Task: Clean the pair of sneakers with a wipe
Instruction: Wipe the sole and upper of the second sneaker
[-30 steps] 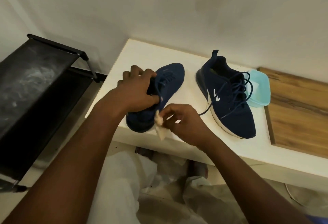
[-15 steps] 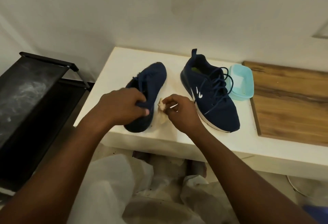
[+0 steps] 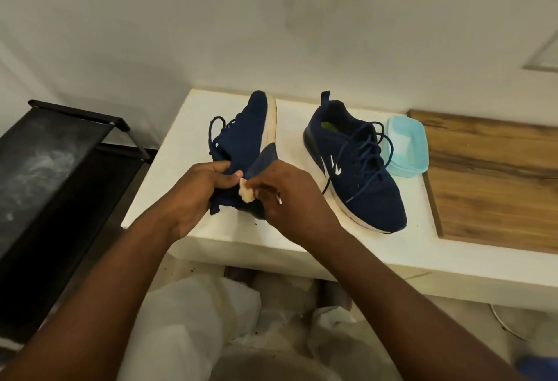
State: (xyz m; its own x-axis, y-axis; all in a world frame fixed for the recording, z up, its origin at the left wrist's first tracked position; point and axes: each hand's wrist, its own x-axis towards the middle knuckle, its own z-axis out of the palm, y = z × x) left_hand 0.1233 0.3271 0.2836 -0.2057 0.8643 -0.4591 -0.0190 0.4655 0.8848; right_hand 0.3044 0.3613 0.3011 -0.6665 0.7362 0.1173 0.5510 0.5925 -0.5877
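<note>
Two navy sneakers are on a white table (image 3: 187, 229). My left hand (image 3: 193, 196) grips the left sneaker (image 3: 247, 132) near its heel and tilts it on its side, so the off-white sole edge faces right. My right hand (image 3: 290, 202) pinches a small crumpled white wipe (image 3: 246, 194) against the heel part of that shoe. The right sneaker (image 3: 356, 166) stands upright on its sole with loose laces and a white logo, untouched.
A pale blue plastic container (image 3: 410, 151) sits just right of the right sneaker. A wooden board (image 3: 495, 178) covers the table's right side. A black rack (image 3: 54, 169) stands to the left. White bags (image 3: 193, 320) lie below the table's front edge.
My left hand has turned the left sneaker from lying flat onto its side, showing the sole edge. The right hand with the wipe has moved onto the heel area.
</note>
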